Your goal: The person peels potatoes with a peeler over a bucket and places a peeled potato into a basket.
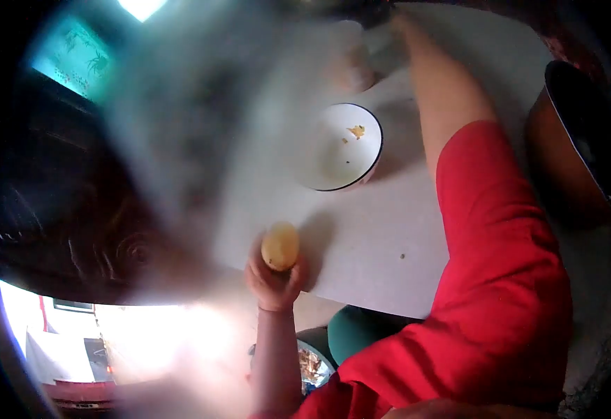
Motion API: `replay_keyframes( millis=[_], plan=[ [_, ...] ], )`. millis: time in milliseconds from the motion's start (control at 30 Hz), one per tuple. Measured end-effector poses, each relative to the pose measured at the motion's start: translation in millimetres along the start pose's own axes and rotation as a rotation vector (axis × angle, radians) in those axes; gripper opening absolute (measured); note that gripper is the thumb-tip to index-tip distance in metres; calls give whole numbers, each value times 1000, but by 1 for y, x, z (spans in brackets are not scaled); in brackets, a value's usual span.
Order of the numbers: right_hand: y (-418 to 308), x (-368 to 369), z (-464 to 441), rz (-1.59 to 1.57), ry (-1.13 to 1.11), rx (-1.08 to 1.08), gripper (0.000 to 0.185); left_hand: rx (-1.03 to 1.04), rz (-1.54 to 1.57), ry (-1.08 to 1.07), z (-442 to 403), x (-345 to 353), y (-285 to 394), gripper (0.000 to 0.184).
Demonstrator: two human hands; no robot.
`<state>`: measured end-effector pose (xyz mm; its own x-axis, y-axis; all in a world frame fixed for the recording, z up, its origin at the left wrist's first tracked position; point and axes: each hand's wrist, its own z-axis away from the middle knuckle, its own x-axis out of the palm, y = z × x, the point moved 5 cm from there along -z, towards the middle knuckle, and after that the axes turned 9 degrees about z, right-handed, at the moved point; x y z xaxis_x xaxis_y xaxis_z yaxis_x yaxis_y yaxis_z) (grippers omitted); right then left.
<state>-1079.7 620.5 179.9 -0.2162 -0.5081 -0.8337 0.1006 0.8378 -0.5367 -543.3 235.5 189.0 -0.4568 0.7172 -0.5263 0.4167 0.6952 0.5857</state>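
Observation:
My left hand [275, 283] is wrapped round a yellow, oval, peeled-looking piece of food [280, 246], held upright near the table's front edge. Beyond it stands a white bowl [333, 164] with a dark rim and a few yellowish scraps inside. My right arm, in a red sleeve, stretches across the table to the far edge. Only a little of my right hand [397, 24] shows at the top, beside something dark, and its fingers cannot be made out. A blurred pinkish-brown object [355, 68] sits behind the bowl.
A large brown pot [564, 157] with a dark rim is at the right. Below the front edge of the pale table [368, 244] are a container [325, 355] of scraps and something green [361, 335]. A grey smear blurs the upper left.

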Motion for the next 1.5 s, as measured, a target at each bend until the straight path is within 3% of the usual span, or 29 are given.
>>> replay_keyframes(
  millis=[33, 67, 133, 267, 333, 433, 567, 767, 867, 1133, 1500],
  plan=[
    [-8, -3, 9, -45, -52, 6, 45, 34, -63, 51, -1, 0, 0, 61],
    [-11, -12, 22, 110, 38, -16, 44, 28, -60, 57, -1, 1, 1, 61],
    [-1, -3, 0, 114, 49, -21, 44, 6, 138, 72, -4, 1, 3, 60],
    [1, -3, -3, 69, 62, -12, 42, -27, 130, 68, -3, -1, 6, 59],
    [2, -3, -3, 48, 67, -3, 42, -13, 54, -76, -1, -2, 5, 66],
    [4, -7, -2, 18, 78, 10, 41, -63, 13, -67, 1, -1, -1, 67],
    [2, -13, 4, -16, 87, 20, 40, 33, -11, -37, 0, -2, 3, 67],
    [4, -13, 9, -65, 102, 42, 39, -108, 15, -79, 6, 0, -8, 69],
    [2, -11, 12, -103, 106, 54, 39, -10, 91, -54, 3, -2, -5, 69],
    [0, -18, 16, -172, 128, 70, 38, -55, -39, -77, 0, -1, -1, 67],
    [-1, -41, 38, -359, 192, 149, 39, -55, 12, -79, -4, 0, 5, 66]
  ],
)
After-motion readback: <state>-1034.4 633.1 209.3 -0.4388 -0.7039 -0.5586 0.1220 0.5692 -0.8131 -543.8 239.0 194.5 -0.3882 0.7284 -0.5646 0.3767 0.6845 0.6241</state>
